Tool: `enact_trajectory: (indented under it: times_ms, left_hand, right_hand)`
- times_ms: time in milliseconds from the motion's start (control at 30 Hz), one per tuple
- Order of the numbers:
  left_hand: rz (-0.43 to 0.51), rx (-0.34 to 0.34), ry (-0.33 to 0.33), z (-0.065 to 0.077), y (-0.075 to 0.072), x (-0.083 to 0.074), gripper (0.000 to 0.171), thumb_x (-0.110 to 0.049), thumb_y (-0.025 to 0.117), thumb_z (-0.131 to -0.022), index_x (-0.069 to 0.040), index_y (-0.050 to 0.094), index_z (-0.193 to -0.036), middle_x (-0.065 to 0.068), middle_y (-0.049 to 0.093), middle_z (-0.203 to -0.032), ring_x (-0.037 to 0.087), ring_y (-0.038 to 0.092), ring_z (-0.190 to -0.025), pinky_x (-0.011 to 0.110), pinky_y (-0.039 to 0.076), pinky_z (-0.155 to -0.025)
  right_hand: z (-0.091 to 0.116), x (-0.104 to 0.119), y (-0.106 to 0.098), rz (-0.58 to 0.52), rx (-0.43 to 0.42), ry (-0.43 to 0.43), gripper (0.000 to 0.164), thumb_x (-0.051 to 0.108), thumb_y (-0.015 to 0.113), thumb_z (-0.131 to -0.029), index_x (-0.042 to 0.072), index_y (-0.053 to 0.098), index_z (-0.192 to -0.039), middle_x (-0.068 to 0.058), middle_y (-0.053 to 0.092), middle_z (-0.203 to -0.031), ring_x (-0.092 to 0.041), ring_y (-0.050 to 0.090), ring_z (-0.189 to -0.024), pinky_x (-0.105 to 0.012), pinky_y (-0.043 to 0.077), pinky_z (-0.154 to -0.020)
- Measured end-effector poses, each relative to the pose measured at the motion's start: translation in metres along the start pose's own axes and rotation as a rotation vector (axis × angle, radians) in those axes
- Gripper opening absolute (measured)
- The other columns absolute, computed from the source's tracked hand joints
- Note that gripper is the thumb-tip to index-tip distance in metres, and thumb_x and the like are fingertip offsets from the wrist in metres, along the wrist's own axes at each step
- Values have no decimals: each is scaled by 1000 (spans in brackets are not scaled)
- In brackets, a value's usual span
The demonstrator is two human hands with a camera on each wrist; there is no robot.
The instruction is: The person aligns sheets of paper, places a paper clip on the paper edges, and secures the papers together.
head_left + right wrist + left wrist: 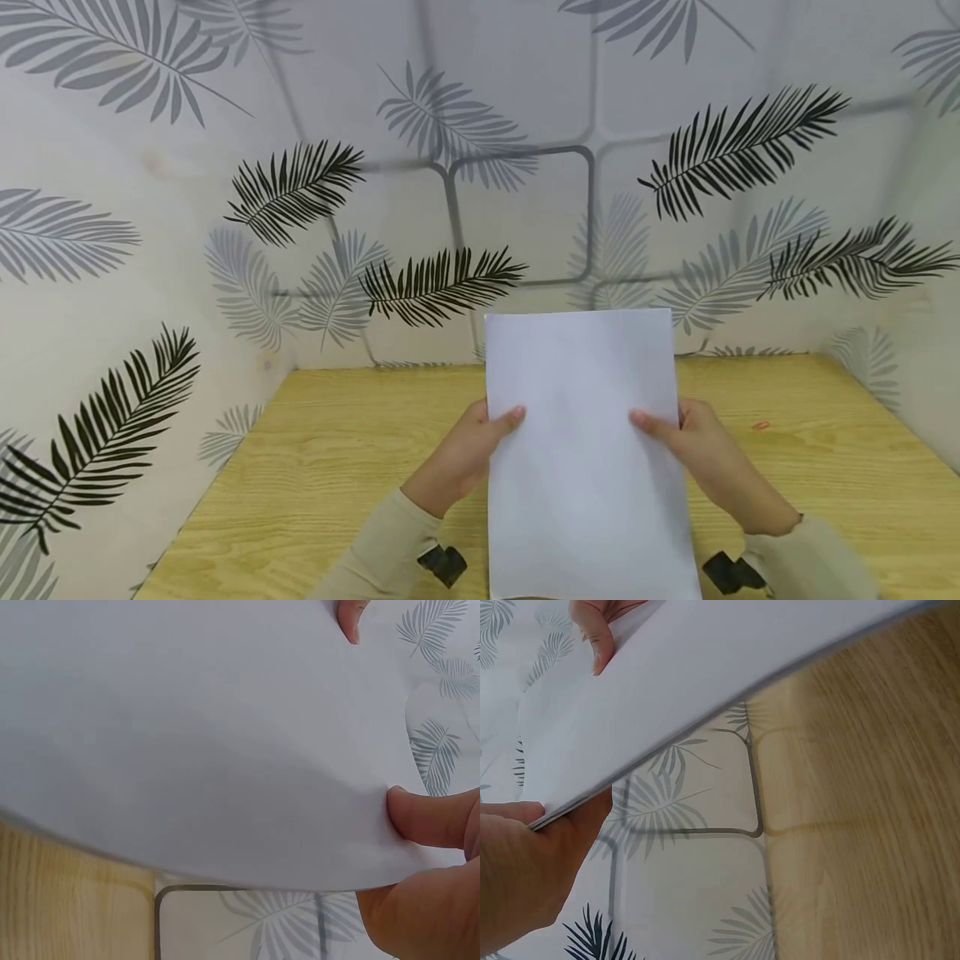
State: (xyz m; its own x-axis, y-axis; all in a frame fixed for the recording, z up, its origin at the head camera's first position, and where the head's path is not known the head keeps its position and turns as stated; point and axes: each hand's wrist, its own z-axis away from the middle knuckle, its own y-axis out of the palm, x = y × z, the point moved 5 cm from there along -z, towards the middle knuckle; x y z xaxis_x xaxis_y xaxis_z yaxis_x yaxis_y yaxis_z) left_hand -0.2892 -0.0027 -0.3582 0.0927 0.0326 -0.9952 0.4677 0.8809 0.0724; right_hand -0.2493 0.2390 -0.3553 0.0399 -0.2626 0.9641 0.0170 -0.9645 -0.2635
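A stack of white paper (581, 467) is held up above the table, its blank face toward me. My left hand (474, 446) grips its left edge, thumb on the front and fingers behind. On the opposite edge my right hand (708, 450) pinches it the same way. The left wrist view shows the paper (682, 690) edge-on, with some thickness, between the left thumb and fingers. In the right wrist view the right thumb (427, 817) presses on the sheet's face, which bows slightly. Most fingers behind the paper are hidden.
A wood-grain table (337, 467) spreads beneath. Behind and to the sides stand walls (525, 217) papered with grey and black leaf patterns. A small reddish mark (761, 426) lies on the table to the right. Dark wrist mounts (442, 565) sit by both sleeves.
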Motion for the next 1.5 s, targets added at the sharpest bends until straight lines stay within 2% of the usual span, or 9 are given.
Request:
enact_trajectory:
  times_ms: [167,367,600,900,1067,1267,1367,1500]
  left_hand:
    - [2,-19,-45,-3,-1,14,41,-18,48,-102,1,41,-138,13,62,-114,20,60,-99,39,49,-84]
    - [10,-33,-88,-4,2,27,41,-17,48,-102,2,41,-138,14,61,-115,22,60,-101,40,49,-85]
    - [17,-40,-71,-5,3,31,41,-14,49,-101,4,42,-137,15,62,-114,23,61,-100,41,50,-84]
    - [18,-108,-31,-8,-5,24,41,-16,50,-101,11,46,-132,17,62,-117,22,62,-101,39,52,-85]
    - [11,-134,22,-10,-14,17,38,-13,49,-102,12,49,-131,18,62,-117,19,63,-99,33,53,-83]
    - [-14,-153,87,-14,-23,10,36,-10,48,-102,11,51,-130,23,62,-119,20,64,-100,34,52,-85]
    - [-57,-189,109,-16,-27,7,33,-11,52,-100,11,56,-125,22,65,-113,18,66,-93,34,53,-83]
    - [-131,-255,121,-17,-31,4,29,-13,56,-98,10,63,-116,14,70,-97,11,65,-79,32,55,-76]
  right_hand:
    - [-1,-15,4,-12,6,45,50,24,61,-96,-16,48,-124,-15,68,-99,-19,66,-83,-37,55,-71]
    - [1,-28,6,-28,-7,78,45,20,60,-96,-17,50,-119,-11,69,-90,-18,66,-77,-36,55,-67]
    - [2,-36,4,-1,7,104,51,22,59,-97,-19,47,-125,-15,68,-99,-19,65,-84,-37,54,-73]
    - [3,-41,3,16,20,134,52,20,57,-98,-19,43,-129,-17,67,-105,-20,65,-88,-39,53,-76]
    - [4,-43,4,24,20,138,52,18,58,-98,-19,41,-130,-17,67,-104,-21,65,-87,-39,53,-75]
    - [8,-45,5,27,30,128,58,22,60,-97,-18,39,-133,-20,66,-106,-23,65,-88,-40,54,-75]
    - [9,-46,5,19,40,130,58,22,61,-96,-19,40,-132,-19,67,-105,-23,66,-88,-40,54,-75]
    - [10,-47,4,18,56,130,58,22,60,-97,-19,40,-132,-19,66,-106,-23,66,-88,-40,54,-76]
